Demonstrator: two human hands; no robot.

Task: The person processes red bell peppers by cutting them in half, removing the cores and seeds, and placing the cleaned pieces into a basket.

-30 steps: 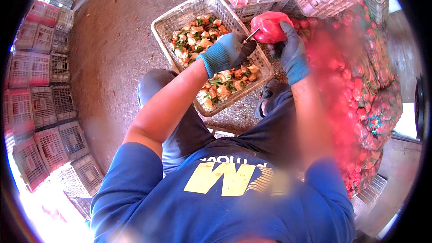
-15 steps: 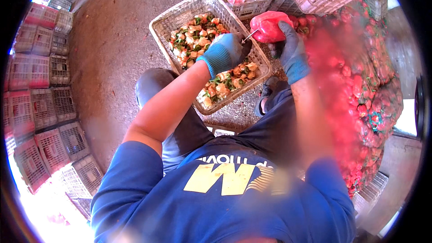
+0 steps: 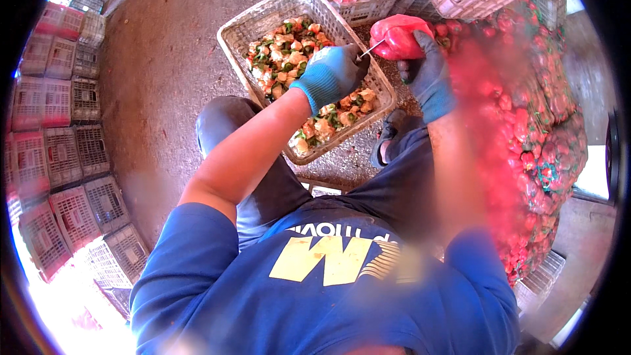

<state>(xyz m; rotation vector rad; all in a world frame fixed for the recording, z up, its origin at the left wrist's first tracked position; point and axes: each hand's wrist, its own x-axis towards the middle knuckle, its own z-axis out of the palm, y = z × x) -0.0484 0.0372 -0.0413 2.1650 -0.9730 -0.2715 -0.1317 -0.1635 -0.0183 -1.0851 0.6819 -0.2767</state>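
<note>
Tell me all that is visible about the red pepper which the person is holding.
The red pepper is big, glossy and whole-looking, held up in the gloved right hand above the far corner of the plastic crate. The gloved left hand points a thin metal blade at its near side, about touching it. Behind it lies a pile of red peppers.

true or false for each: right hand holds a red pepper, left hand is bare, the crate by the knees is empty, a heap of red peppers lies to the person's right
1. The right hand holds a red pepper. True.
2. The left hand is bare. False: it wears a blue glove and grips a thin metal blade that meets the pepper.
3. The crate by the knees is empty. False: it holds pepper trimmings, pale, green and red.
4. A heap of red peppers lies to the person's right. True.
</note>
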